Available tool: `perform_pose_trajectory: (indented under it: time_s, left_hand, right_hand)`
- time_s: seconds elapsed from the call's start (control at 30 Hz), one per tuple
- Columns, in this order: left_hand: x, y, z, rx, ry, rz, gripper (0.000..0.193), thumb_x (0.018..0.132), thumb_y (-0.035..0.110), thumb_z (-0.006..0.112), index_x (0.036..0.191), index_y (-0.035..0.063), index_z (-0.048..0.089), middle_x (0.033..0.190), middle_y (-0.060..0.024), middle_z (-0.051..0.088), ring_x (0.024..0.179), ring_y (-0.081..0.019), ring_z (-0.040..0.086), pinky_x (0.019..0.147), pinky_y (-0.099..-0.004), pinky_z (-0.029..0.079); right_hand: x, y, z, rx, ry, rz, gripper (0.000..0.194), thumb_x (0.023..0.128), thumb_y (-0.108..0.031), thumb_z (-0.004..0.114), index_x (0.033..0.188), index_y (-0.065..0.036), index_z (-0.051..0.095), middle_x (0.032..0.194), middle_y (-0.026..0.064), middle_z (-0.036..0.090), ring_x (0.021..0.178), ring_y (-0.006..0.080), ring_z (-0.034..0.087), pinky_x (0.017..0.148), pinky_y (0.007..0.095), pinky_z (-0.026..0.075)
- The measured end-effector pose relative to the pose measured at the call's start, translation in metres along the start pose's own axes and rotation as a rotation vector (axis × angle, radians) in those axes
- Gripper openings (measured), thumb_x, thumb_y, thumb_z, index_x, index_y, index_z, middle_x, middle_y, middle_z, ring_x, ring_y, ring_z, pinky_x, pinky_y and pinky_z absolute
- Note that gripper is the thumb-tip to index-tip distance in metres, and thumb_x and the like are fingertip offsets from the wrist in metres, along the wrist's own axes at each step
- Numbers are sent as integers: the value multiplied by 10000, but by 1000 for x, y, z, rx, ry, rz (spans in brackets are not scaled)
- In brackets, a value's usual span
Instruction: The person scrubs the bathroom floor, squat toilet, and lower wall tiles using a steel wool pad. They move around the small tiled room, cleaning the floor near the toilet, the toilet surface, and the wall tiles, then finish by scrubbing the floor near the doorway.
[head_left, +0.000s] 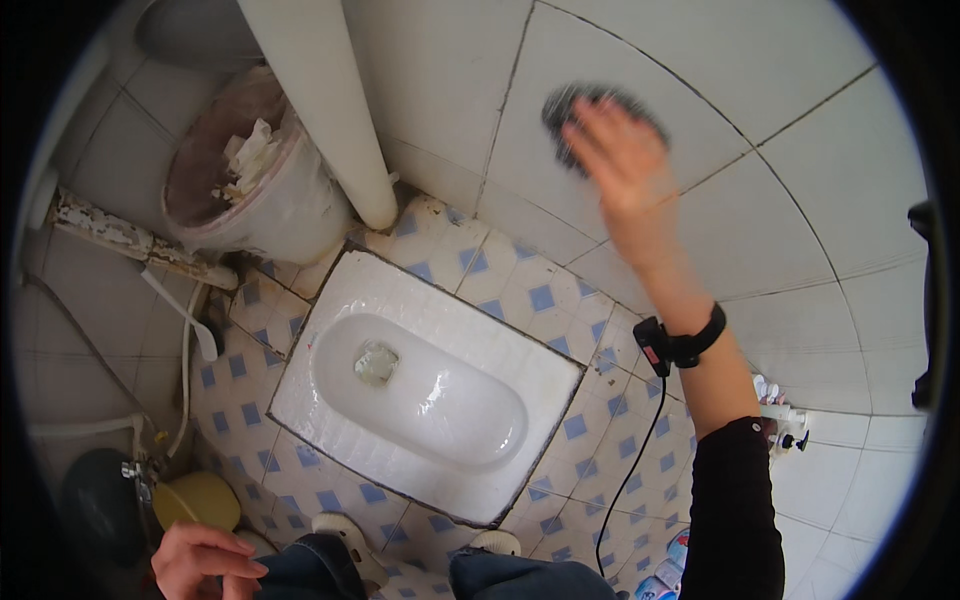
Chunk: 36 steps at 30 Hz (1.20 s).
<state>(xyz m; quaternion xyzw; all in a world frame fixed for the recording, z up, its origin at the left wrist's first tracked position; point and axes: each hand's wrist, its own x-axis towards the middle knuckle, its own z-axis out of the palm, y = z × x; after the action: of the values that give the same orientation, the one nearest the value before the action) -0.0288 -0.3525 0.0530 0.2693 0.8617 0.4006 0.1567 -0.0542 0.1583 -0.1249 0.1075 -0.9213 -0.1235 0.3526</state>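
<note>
My right hand (619, 154), blurred, presses a dark grey cloth or scouring pad (566, 112) flat against the pale wall tiles (450, 97); which of the two it is I cannot tell. A black strap with a small device (652, 346) and a cable is round that wrist. At the lower left my left hand (206, 559) hangs with bent fingers above my thigh, with nothing visible in it. Between the walls a white ceramic squat toilet (457, 300) is set in the floor, its bowl wet and shiny.
A bin (292, 217) with crumpled paper stands beside a white pipe (330, 112). On the left are a rusty pipe (135, 240), a white-handled brush (180, 315), a metal tap (139, 472) and a yellow container (196, 502). Bottles (780, 420) and colourful packages (667, 574) are at right.
</note>
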Motion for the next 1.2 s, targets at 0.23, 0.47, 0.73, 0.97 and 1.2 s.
perform_pose_trajectory:
  time_s: [0.23,0.47,0.73,0.97,1.2]
  left_hand:
    - [-5,-1,-9,-29,78,56,72,906,-62,593,866,-44,650,995,-143,623,621,-126,562,544,-215,430]
    - [-1,-8,-7,47,61,-8,83,893,-85,592,849,-37,642,978,-162,617,619,-129,564,530,-221,446]
    - [-4,2,-14,-70,145,58,115,900,-59,598,793,-32,628,950,-160,620,584,-120,530,520,-220,433]
    - [-16,-1,-7,-27,246,-80,100,846,-50,590,771,14,604,924,-125,564,536,-81,494,498,-207,371]
    - [15,44,0,-67,33,-293,166,823,-24,624,988,-6,624,1032,-86,586,826,-102,560,730,-239,455]
  right_hand:
    - [-94,-50,64,191,-464,-28,405,821,-31,596,1220,25,633,1344,94,607,1214,213,584,1063,355,455]
    - [7,-12,33,28,-40,-19,349,820,-21,601,1160,0,675,1345,81,610,1247,254,569,1060,379,442]
    - [-24,-43,70,280,-416,-55,320,826,-26,592,1131,-1,686,1362,100,588,1201,264,579,1062,379,437]
    - [-144,-92,81,763,-467,739,311,892,29,566,1187,15,665,1256,113,658,1130,210,609,978,310,469]
    - [-128,-131,-1,2142,215,1625,371,942,37,537,1313,41,547,1247,110,632,1141,222,610,974,355,490]
